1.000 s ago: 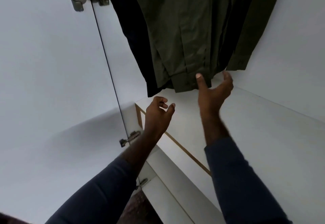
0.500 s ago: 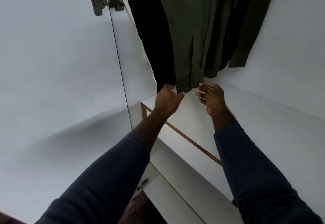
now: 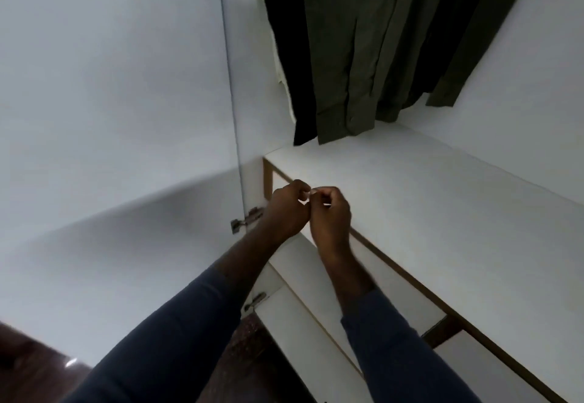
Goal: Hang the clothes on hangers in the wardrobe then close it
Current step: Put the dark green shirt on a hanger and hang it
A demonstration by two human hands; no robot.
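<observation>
An olive green shirt (image 3: 347,54) hangs in the open wardrobe, its hem just above the white shelf (image 3: 426,194). A black garment (image 3: 290,54) hangs to its left, with a pale one half hidden behind it. The hangers are out of view above. My left hand (image 3: 286,209) and my right hand (image 3: 331,216) are together in front of the shelf's edge, well below the clothes. Their fingers are curled and the fingertips meet. I cannot make out anything held between them.
The white wardrobe door (image 3: 110,86) stands open on the left, with a metal hinge (image 3: 246,220) beside my left hand and another (image 3: 254,301) lower down. White drawer fronts (image 3: 316,323) lie below the shelf. Dark floor (image 3: 246,355) shows at the bottom.
Both hands have let go of the green shirt's hem, dropped down to the shelf's edge and come together with curled fingers. The shirt now hangs free.
</observation>
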